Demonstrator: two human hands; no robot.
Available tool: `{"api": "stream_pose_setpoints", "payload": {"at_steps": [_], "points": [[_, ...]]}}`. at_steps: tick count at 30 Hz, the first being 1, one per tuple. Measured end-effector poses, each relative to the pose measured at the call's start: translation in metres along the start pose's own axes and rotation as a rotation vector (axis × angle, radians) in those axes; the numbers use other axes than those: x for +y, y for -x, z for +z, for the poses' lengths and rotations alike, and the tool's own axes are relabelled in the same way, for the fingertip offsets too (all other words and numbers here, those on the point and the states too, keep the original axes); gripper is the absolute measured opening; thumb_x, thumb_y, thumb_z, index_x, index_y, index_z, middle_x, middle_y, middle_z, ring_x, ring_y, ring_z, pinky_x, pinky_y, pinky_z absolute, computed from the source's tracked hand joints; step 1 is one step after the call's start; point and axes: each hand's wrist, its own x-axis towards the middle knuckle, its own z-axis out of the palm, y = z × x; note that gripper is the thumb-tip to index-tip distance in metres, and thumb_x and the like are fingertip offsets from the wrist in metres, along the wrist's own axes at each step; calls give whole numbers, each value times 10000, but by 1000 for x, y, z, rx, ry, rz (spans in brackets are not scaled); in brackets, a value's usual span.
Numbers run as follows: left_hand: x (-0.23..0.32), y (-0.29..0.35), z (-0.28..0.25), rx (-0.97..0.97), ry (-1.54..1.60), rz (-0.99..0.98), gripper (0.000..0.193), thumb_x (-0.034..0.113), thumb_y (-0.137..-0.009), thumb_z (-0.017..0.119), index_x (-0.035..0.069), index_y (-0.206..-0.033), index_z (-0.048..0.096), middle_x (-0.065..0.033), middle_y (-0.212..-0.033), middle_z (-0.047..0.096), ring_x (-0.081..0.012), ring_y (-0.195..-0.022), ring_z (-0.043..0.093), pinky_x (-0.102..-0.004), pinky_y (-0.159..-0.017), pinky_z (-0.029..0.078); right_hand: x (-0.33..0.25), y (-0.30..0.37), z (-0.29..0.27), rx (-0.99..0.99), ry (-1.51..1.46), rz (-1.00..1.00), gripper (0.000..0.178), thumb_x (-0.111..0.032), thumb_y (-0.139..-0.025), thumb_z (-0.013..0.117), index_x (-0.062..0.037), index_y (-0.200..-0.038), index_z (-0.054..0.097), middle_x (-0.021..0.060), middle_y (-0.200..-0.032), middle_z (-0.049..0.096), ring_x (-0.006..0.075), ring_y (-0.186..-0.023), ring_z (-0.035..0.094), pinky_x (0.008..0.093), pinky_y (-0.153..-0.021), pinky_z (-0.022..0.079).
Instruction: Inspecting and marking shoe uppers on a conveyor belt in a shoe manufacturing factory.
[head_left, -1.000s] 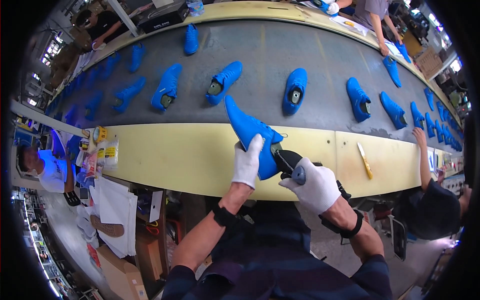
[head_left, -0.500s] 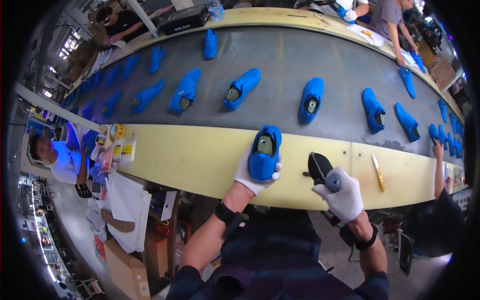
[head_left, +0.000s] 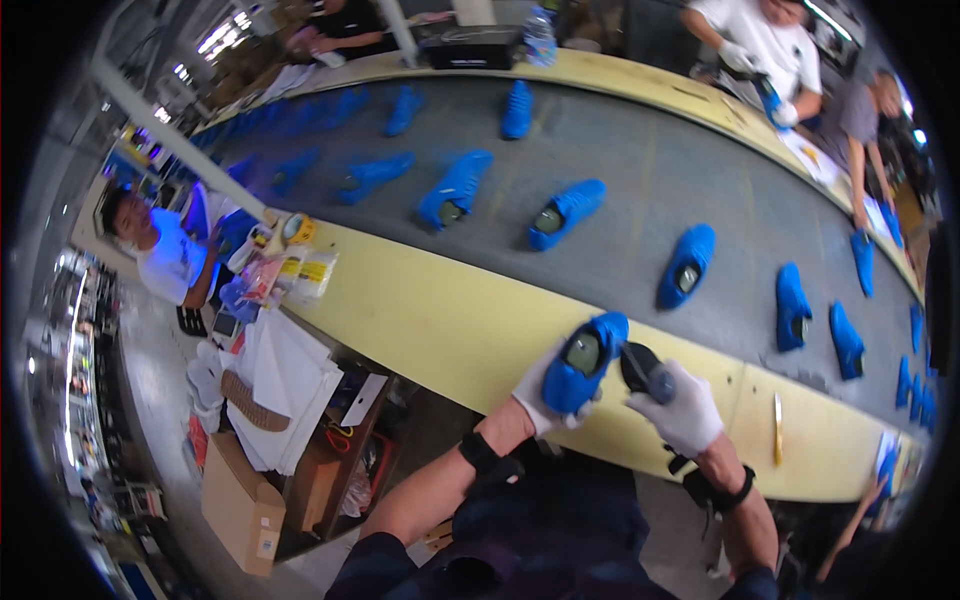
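Blue shoe [head_left: 582, 366] held in the left hand [head_left: 540, 392], black tool [head_left: 641, 368] gripped in the right [head_left: 690, 410]

The shoe is held just below and right of the frame's centre, its heel tipped toward the bottom edge and a green insert [head_left: 583, 350] seen in its mouth. It is cupped from below by the gloved left hand, whose fingers are wrapped around its side. The tool's grey handle [head_left: 661, 383] is enclosed by the gloved right hand, its fingers curled tight. The tool is held just beside the shoe; whether the two touch cannot be told.

A yellow table [head_left: 430, 325] is seen beneath the hands, with a knife [head_left: 778, 430] laid at lower right. Across the upper middle, a grey belt [head_left: 640, 180] is lined with more blue shoes [head_left: 687, 266]. A black box [head_left: 470, 48] and a bottle [head_left: 540, 38] are placed at the top edge. At upper right, a shoe is held by a co-worker [head_left: 775, 50].
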Motion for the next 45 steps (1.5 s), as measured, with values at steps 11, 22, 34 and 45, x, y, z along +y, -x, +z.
{"api": "stream_pose_setpoints", "payload": {"at_steps": [11,22,34,45], "points": [[55,93,-14,219,-82,187,607,701,-1064,407,163,-1244,624,-152,-902,696,-275,-576,644,-323,-378,386,165,4,3,281,320,139,291,-296,-981,731,-63,-1098,600,205,-897,719,459,-854,698,509,-746,536],[361,142,-64,332,-268,528,672,774,-1033,389,168,-1158,654,-159,-844,711,-256,-523,665,-281,-323,388,108,-20,-5,162,280,151,210,-169,-937,748,20,-978,667,196,-835,644,382,-771,609,503,-775,511],[544,121,-210,942,-38,556,990,918,-947,238,87,-1344,601,-190,-1130,692,-460,-960,685,-512,-586,534,156,-10,0,133,303,354,449,-304,-1050,686,50,-1312,601,182,-1080,710,326,-978,673,442,-896,546],[473,36,-66,1254,-2138,464,966,477,-753,885,-38,-1461,475,-256,-1212,669,-424,-1157,676,-477,-996,556,164,-11,-7,159,410,120,471,-343,-1047,688,35,-1312,598,165,-1058,666,326,-955,634,438,-919,523]]}}
